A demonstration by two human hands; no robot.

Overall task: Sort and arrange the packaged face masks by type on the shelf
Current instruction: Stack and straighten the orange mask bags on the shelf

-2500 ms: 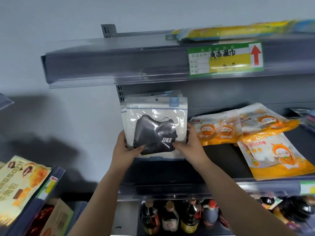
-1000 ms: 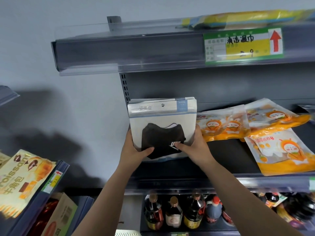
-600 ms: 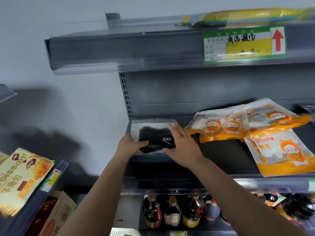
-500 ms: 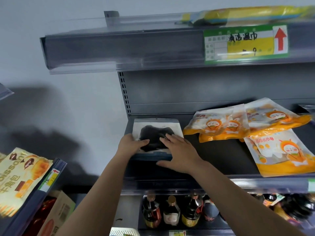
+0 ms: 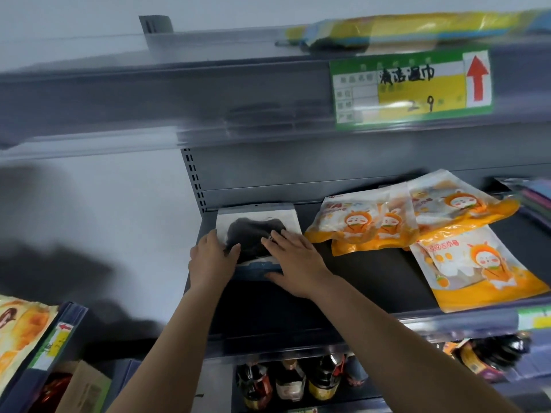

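While both your hands rest on it, the clear-and-white packet holding a black face mask (image 5: 256,225) lies flat at the left end of the dark grey metal shelf (image 5: 298,308), close to the back panel. Your left hand (image 5: 212,259) curls over the packet's left edge, thumb laid on the black mask. Your right hand (image 5: 293,260) lies on top with straight, spread fingers, pressing down and gripping nothing. Just to the right, apart from the packet, lie three orange-and-white cartoon-printed pouches (image 5: 360,231), overlapping one another. A green and yellow price label (image 5: 411,87) hangs on the shelf edge above.
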